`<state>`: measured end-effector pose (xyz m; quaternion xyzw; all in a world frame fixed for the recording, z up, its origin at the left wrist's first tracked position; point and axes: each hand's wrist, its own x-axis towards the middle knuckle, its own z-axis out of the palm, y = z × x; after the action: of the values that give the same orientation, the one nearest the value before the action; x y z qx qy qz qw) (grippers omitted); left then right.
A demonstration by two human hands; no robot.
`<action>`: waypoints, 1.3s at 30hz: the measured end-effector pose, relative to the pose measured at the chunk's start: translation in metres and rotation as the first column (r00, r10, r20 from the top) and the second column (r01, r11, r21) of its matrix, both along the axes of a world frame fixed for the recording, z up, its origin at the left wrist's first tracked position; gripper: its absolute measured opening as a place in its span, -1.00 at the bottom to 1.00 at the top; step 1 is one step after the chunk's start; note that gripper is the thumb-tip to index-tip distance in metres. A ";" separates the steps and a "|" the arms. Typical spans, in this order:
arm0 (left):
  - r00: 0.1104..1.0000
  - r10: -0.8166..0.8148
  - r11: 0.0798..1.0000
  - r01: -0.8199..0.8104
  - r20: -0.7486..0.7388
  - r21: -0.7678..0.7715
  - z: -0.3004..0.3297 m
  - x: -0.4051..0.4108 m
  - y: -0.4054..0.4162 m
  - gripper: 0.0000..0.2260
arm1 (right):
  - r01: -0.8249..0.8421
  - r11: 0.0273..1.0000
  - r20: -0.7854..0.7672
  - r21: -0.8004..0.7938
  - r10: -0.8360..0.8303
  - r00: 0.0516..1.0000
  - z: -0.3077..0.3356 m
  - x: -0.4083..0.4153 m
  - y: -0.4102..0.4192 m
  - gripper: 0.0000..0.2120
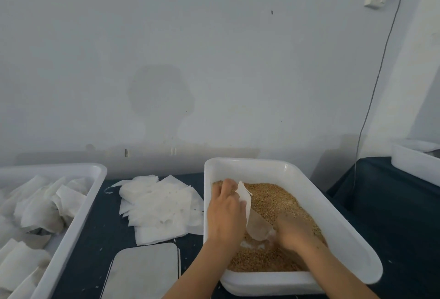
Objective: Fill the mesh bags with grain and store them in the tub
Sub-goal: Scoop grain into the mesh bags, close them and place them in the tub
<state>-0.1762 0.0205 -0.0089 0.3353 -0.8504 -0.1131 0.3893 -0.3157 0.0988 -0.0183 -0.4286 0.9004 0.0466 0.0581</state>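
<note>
Over the grain tray (309, 179) our left hand (225, 213) pinches the mesh bag (247, 203) open. Our blurred right hand (294, 232) scoops grain (273, 198) into it, grip unclear; we should keep the mouth wide and low.

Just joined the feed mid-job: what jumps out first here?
Both hands work in the white tray of grain right of centre: the left hand holds a mesh bag over the grain, the blurred right hand at its lower end. A loose pile of empty bags lies on the dark table just left, and a tub of filled bags sits at far left.
</note>
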 end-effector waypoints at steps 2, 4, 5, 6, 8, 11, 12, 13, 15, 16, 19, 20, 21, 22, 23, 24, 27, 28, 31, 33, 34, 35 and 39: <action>1.000 -0.004 0.999 0.005 -0.015 0.044 0.001 0.000 0.000 -0.78 | -0.034 0.995 -0.101 0.097 0.044 0.994 0.000 0.001 -0.001 -0.72; 1.000 -0.005 0.996 0.004 0.015 0.088 0.001 -0.002 0.001 -0.81 | -0.050 0.982 -0.139 0.181 0.076 0.987 0.001 0.003 -0.002 -0.74; 0.999 -0.008 0.994 0.002 0.053 0.107 0.000 -0.002 0.002 -0.81 | -0.063 0.981 -0.136 0.181 0.088 0.987 0.002 0.003 -0.002 -0.76; 0.995 -0.009 0.993 -0.003 0.098 0.120 -0.001 -0.002 0.002 -0.80 | -0.074 0.985 -0.117 0.157 0.093 0.989 0.005 0.001 -0.002 -0.78; 0.988 -0.010 0.989 -0.014 0.154 0.151 -0.003 -0.003 0.003 -0.82 | -0.063 0.994 -0.086 0.086 0.071 0.994 0.018 -0.005 0.000 -0.80; 0.985 -0.032 0.980 -0.003 0.168 0.201 -0.006 -0.004 0.003 -0.94 | -0.038 0.994 -0.181 0.102 0.056 0.982 0.047 -0.019 -0.001 -0.87; 0.984 -0.039 0.979 0.003 0.172 0.204 -0.007 -0.004 0.003 -0.93 | -0.030 0.993 -0.215 0.114 0.054 0.975 0.054 -0.022 -0.002 -0.87; 0.982 -0.047 0.980 0.010 0.183 0.199 -0.008 -0.005 0.002 -0.91 | -0.021 0.993 -0.232 0.116 0.048 0.972 0.059 -0.024 -0.005 -0.87; 0.978 -0.059 0.983 0.022 0.200 0.181 -0.010 -0.005 0.001 -0.89 | -0.020 0.993 -0.238 0.114 0.047 0.970 0.060 -0.024 -0.012 -0.90; 0.976 -0.062 0.984 0.025 0.210 0.175 -0.010 -0.005 0.001 -0.89 | -0.025 0.994 -0.228 0.110 0.050 0.972 0.057 -0.022 -0.018 -0.90; 0.970 -0.075 0.983 0.034 0.231 0.179 -0.011 -0.006 0.001 -0.85 | -0.032 0.997 -0.183 0.070 0.045 0.982 0.046 -0.016 -0.035 -0.88; 0.970 -0.082 0.982 0.040 0.230 0.182 -0.011 -0.006 0.001 -0.84 | -0.031 0.998 -0.166 0.049 0.039 0.985 0.041 -0.015 -0.040 -0.85; 0.970 -0.091 0.981 0.049 0.224 0.185 -0.011 -0.006 0.001 -0.82 | -0.027 0.999 -0.148 0.033 0.032 0.988 0.037 -0.014 -0.045 -0.82; 0.970 -0.102 0.980 0.060 0.220 0.189 -0.011 -0.006 0.002 -0.81 | -0.024 1.000 -0.129 0.016 0.026 0.991 0.032 -0.013 -0.048 -0.81; 0.970 -0.112 0.979 0.070 0.217 0.194 -0.011 -0.006 0.002 -0.80 | -0.020 1.000 -0.106 0.000 0.020 0.994 0.027 -0.013 -0.051 -0.80; 0.969 -0.123 0.976 0.079 0.216 0.201 -0.010 -0.006 0.002 -0.80 | -0.018 1.000 -0.081 -0.019 0.017 0.997 0.022 -0.013 -0.053 -0.79; 0.967 -0.147 0.970 0.099 0.209 0.223 -0.011 -0.006 -0.001 -0.82 | -0.007 0.997 0.015 -0.070 0.009 1.000 0.015 -0.015 -0.056 -0.77; 0.967 -0.154 0.969 0.107 0.204 0.224 -0.011 -0.006 -0.002 -0.83 | -0.005 0.996 0.051 -0.091 0.010 0.999 0.015 -0.017 -0.054 -0.77; 0.967 -0.160 0.971 0.118 0.198 0.209 -0.014 -0.006 -0.006 -0.84 | -0.023 0.990 0.103 -0.140 0.038 0.994 0.018 -0.024 -0.042 -0.77; 0.967 -0.159 0.971 0.116 0.201 0.209 -0.014 -0.008 -0.010 -0.84 | -0.038 0.986 0.087 -0.165 0.053 0.995 0.022 -0.031 -0.029 -0.88; 0.966 -0.156 0.971 0.111 0.205 0.214 -0.013 -0.008 -0.013 -0.84 | -0.050 0.984 0.078 -0.169 0.064 0.995 0.025 -0.033 -0.020 -0.97; 0.965 -0.152 0.971 0.105 0.212 0.215 -0.011 -0.009 -0.016 -0.85 | -0.056 0.983 0.077 -0.177 0.070 0.995 0.029 -0.036 -0.012 -0.92; 0.927 -0.211 0.969 0.155 0.312 0.195 0.000 -0.010 -0.036 -0.81 | -0.091 0.975 0.093 -0.203 0.112 0.989 0.052 -0.043 0.026 -0.79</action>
<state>-0.1863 -0.0151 -0.0092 0.3000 -0.9186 -0.1620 0.1996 -0.3587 0.1248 0.0335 -0.4797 0.8732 -0.0630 0.0596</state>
